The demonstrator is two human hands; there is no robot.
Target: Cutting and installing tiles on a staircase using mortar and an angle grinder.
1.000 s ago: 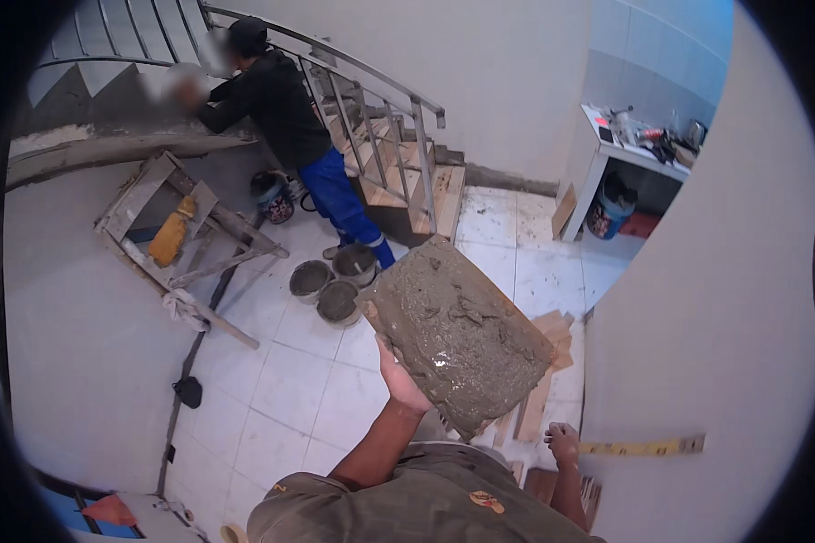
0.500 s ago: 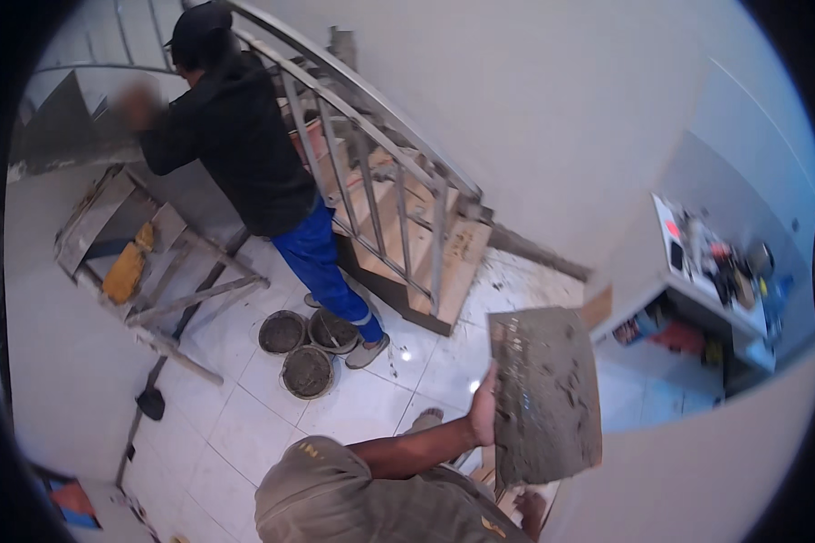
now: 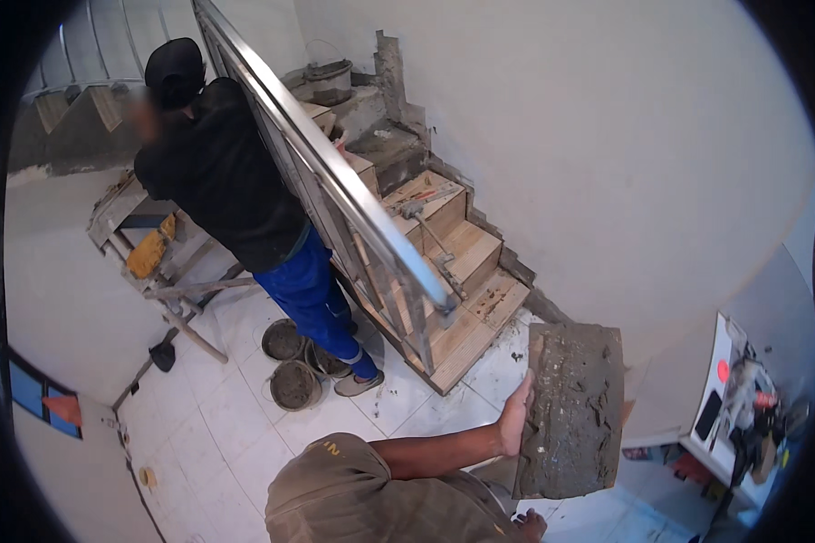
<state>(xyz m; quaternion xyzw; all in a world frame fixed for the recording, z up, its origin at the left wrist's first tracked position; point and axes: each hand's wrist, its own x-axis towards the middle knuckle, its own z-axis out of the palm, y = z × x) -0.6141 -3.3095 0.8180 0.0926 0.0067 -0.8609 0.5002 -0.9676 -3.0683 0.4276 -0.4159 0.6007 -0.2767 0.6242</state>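
Observation:
My left hand [image 3: 517,418] is closed on the left edge of a rectangular tile [image 3: 572,412], its upward face spread with wet grey mortar. The mortar is ridged and uneven, and bare edge shows along the tile's lower rim. Low in the picture, just under the tile's lower edge, is my right hand [image 3: 531,525]. Its fingers look curled, and what they hold, if anything, is hidden. Ahead, a staircase [image 3: 466,244] has wood-look tiles on its lower steps, with a hammer-like tool [image 3: 435,237] lying across them.
A co-worker [image 3: 226,172] in a dark top and blue trousers stands left of the metal railing [image 3: 335,167]. Buckets of mortar [image 3: 295,385] sit by their feet. A wooden trestle [image 3: 186,294] stands at left; a cluttered white table [image 3: 715,389] is at right. Another bucket [image 3: 329,83] rests higher on the stairs.
My view has swung toward the stairs, showing more of the steps. My left hand still holds the mortared tile, now farther right in view. My right hand shows lower, apart from the tile's edge.

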